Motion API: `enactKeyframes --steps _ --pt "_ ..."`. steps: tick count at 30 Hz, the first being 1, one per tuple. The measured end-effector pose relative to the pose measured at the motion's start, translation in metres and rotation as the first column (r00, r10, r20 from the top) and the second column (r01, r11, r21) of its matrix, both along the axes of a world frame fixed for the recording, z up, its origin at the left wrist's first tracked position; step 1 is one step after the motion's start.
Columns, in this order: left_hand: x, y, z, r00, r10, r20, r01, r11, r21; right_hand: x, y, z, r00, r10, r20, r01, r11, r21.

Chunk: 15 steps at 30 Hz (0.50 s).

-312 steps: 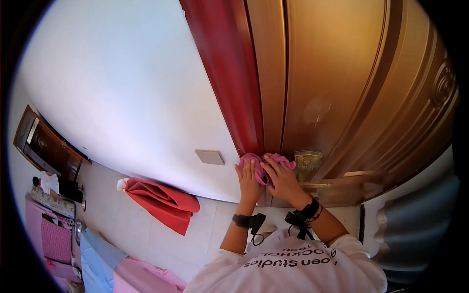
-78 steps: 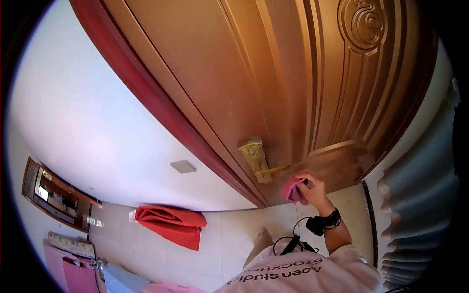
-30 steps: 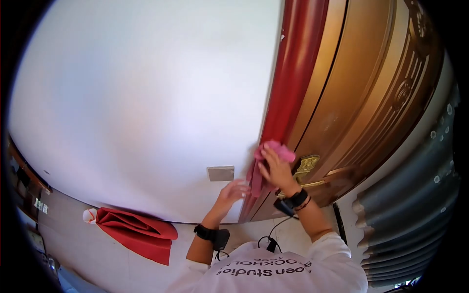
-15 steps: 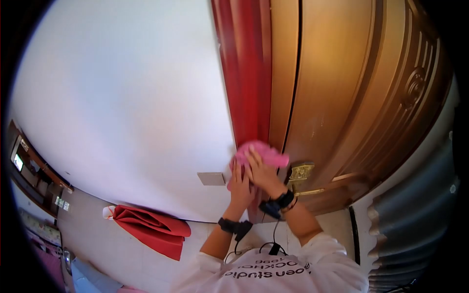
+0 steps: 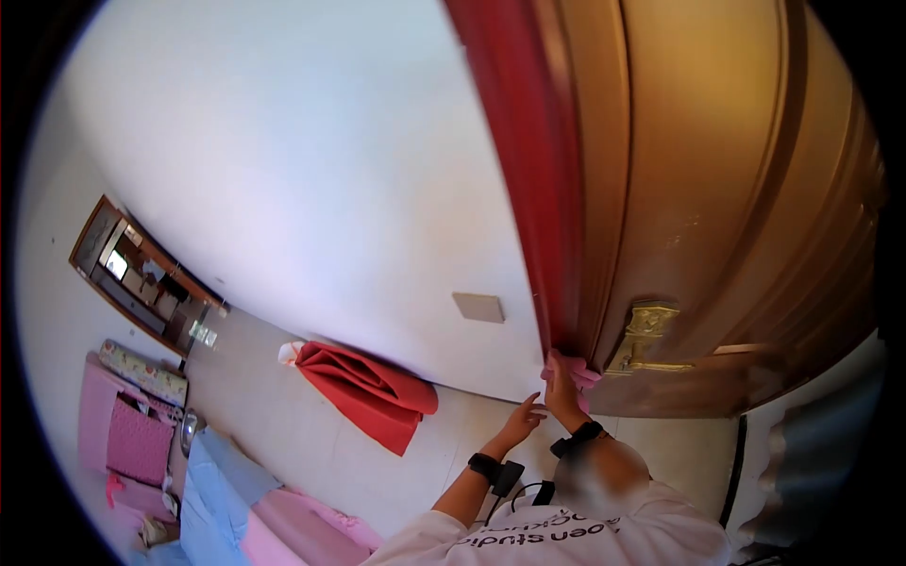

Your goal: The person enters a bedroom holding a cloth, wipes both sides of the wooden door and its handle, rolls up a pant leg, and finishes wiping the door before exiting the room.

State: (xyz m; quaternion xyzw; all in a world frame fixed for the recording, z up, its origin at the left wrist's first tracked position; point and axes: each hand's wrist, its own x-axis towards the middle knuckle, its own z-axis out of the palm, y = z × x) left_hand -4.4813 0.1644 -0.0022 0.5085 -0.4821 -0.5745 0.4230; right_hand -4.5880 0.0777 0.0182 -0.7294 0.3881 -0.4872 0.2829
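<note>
A pink cloth (image 5: 582,372) is pressed against the lower part of the red door frame (image 5: 533,170), under my right hand (image 5: 564,394), whose fingers are closed on it. Just to the left, my left hand (image 5: 521,422) is off the cloth, its fingers apart and nothing in them. The brown door (image 5: 698,208) stands to the right of the frame, with its gold handle (image 5: 661,365) a little right of the cloth. A flat square plate (image 5: 478,307) sits on the white wall above my left hand.
Red folded material (image 5: 363,391) lies on the pale floor (image 5: 462,439) by the wall. Pink and blue covers (image 5: 217,491) are at lower left, a doorway (image 5: 142,274) at far left. A grey-blue curtain (image 5: 821,462) hangs at lower right.
My hands have gone lower along the red frame with the cloth. My left hand has come off the cloth. The view has turned, showing more of the covers at lower left.
</note>
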Motion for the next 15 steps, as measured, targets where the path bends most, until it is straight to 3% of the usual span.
enactKeyframes --steps 2,3,5,6,8,11,14,15 --pt "0.017 0.028 0.004 0.998 0.035 -0.051 -0.031 0.996 0.087 0.006 0.018 -0.017 0.995 0.051 0.085 -0.07 0.969 0.237" --pt "0.027 0.045 0.005 0.986 0.105 -0.133 -0.083 0.984 0.157 0.01 0.029 -0.019 0.995 0.072 0.073 -0.088 0.968 0.236" --pt "0.046 0.081 0.015 0.941 0.233 -0.245 -0.172 0.953 0.248 0.021 0.055 -0.021 0.951 0.287 0.112 -0.307 0.856 0.416" --pt "0.058 0.098 0.019 0.93 0.258 -0.262 -0.195 0.95 0.243 0.036 0.073 -0.017 0.869 0.339 0.36 -0.478 0.762 0.437" --pt "0.081 0.136 0.021 0.655 0.46 -0.6 -0.241 0.879 0.411 0.055 0.12 0.014 0.712 0.393 0.582 -0.698 0.492 0.521" --pt "0.124 0.195 -0.006 0.531 0.486 -0.695 -0.295 0.874 0.386 0.097 0.187 0.052 0.531 0.464 0.709 -0.834 0.14 0.534" --pt "0.151 0.264 0.018 0.459 0.45 -0.766 -0.5 0.844 0.196 0.149 0.246 0.043 0.437 0.576 0.691 -0.871 0.078 0.485" --pt "0.165 0.283 0.01 0.35 0.47 -0.811 -0.575 0.791 0.21 0.169 0.257 0.034 0.424 0.603 0.675 -0.863 0.042 0.504"
